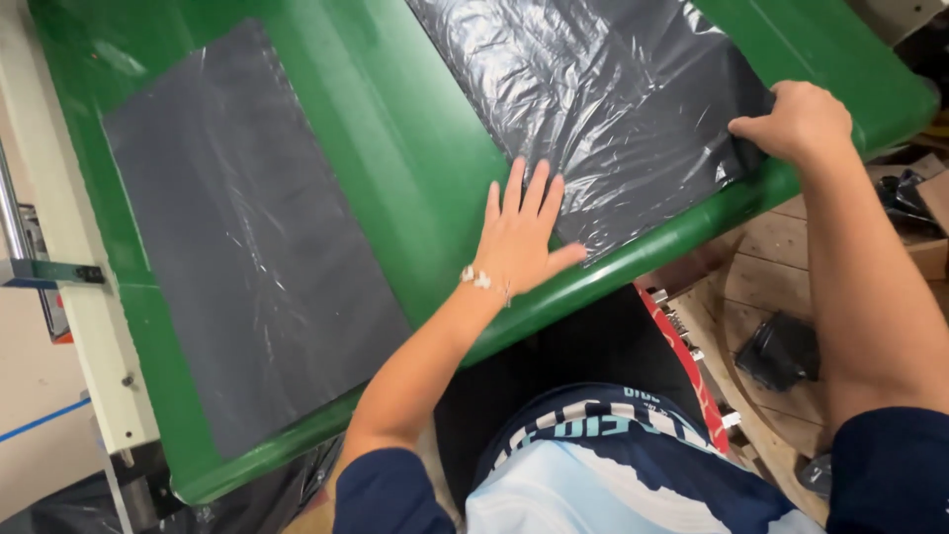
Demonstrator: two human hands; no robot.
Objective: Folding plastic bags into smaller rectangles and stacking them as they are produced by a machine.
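Your left hand (519,237) lies flat, fingers spread, on the near corner of a crinkled black plastic bag (603,99) on the green belt table (415,158). Your right hand (796,124) pinches the bag's right edge, fingertips hidden beneath. The bag's far end runs out of frame. A second, flatter black plastic sheet (242,237) lies apart, left.

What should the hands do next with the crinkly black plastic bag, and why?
Probably slide the left hand across the black plastic bag toward the right hand to smooth it. The left hand lies flat on the bag's near corner, the right pinches the bag's edge at the green table's rim, and the bag looks wrinkled, unlike the flat bag beside it.
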